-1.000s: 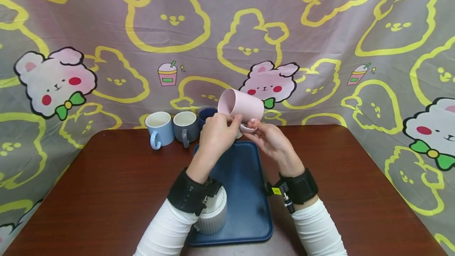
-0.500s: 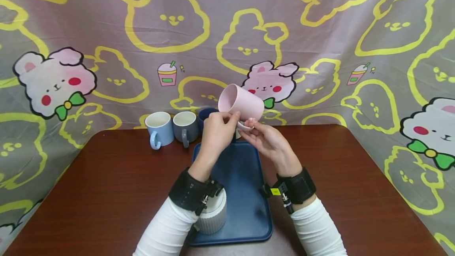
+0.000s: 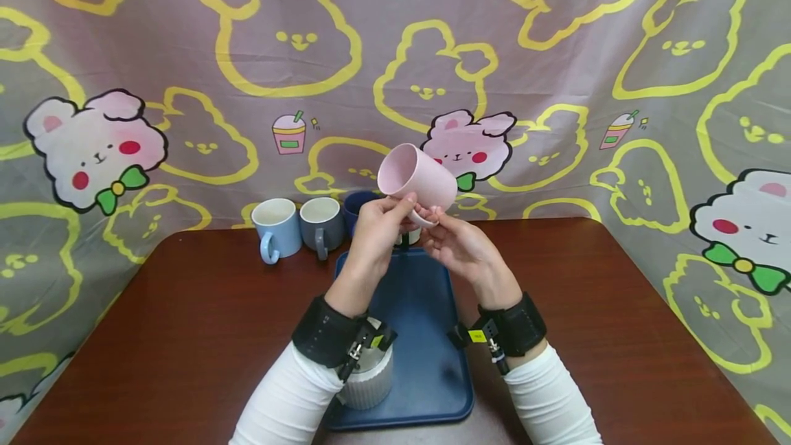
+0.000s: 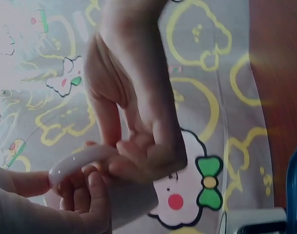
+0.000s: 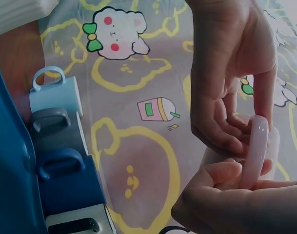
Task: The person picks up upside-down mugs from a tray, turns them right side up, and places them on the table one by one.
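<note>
pink mug (image 3: 416,177): tilted in the air above the blue tray's (image 3: 426,335) far edge
left hand (image 3: 378,231): fingers pinch the body
right hand (image 3: 460,247): fingers curl round the handle
risk: honestly, light fingertip hold, could slip onto the tray

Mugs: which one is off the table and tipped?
The pink mug, held in the air by both hands, left hand and right hand, mouth tilted left. The light blue mug and grey mug stand upright on the table.
</note>
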`<state>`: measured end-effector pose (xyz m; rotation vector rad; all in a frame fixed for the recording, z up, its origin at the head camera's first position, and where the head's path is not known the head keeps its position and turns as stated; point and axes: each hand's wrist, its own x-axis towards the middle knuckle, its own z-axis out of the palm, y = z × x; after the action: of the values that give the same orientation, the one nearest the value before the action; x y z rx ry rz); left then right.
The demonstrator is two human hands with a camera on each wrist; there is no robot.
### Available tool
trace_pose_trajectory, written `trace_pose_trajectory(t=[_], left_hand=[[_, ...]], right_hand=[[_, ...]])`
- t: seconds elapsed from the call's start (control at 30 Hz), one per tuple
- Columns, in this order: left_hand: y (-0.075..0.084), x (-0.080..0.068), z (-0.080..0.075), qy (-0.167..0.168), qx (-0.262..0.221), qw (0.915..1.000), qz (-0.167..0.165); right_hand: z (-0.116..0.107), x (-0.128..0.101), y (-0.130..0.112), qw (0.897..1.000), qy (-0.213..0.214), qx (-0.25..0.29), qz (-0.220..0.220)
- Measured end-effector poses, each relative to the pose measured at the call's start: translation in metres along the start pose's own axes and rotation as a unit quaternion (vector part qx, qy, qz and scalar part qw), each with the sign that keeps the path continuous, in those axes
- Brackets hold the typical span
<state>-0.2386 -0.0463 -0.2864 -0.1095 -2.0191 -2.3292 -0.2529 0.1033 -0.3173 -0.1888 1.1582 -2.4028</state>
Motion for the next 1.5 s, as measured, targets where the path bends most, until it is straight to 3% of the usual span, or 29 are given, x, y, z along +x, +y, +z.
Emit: trace_pose_trajectory(t=[0.13, 0.3, 0.57, 0.9, 1.07, 1.33, 1.5], left_hand=[[0.000, -0.001, 0.005, -0.007, -0.078, 0.9969, 0.001], [-0.001, -0.002, 0.009, -0.006, -0.130, 0.9914, 0.011], [0.001, -0.005, 0.013, 0.011, -0.138, 0.9903, -0.003], [0.002, -0.003, 0.015, 0.018, -0.208, 0.9769, -0.044], [0.003, -0.002, 0.014, 0.015, -0.222, 0.9729, -0.062], [0.003, 0.001, 0.016, 0.008, -0.217, 0.9733, -0.075], [0.003, 0.005, 0.019, 0.015, -0.218, 0.9729, -0.076]], right_hand=[[0.000, 0.001, 0.001, 1.000, -0.002, 0.014, 0.007], [0.000, 0.001, 0.000, 1.000, -0.012, 0.025, 0.006], [-0.001, 0.002, 0.000, 0.998, -0.041, 0.036, 0.021], [-0.008, 0.003, -0.001, 0.994, -0.069, 0.058, 0.055], [-0.012, 0.003, -0.002, 0.992, -0.060, 0.077, 0.082], [-0.013, 0.003, -0.001, 0.997, -0.041, 0.017, 0.063], [-0.014, 0.000, 0.001, 0.997, 0.017, -0.074, 0.023]])
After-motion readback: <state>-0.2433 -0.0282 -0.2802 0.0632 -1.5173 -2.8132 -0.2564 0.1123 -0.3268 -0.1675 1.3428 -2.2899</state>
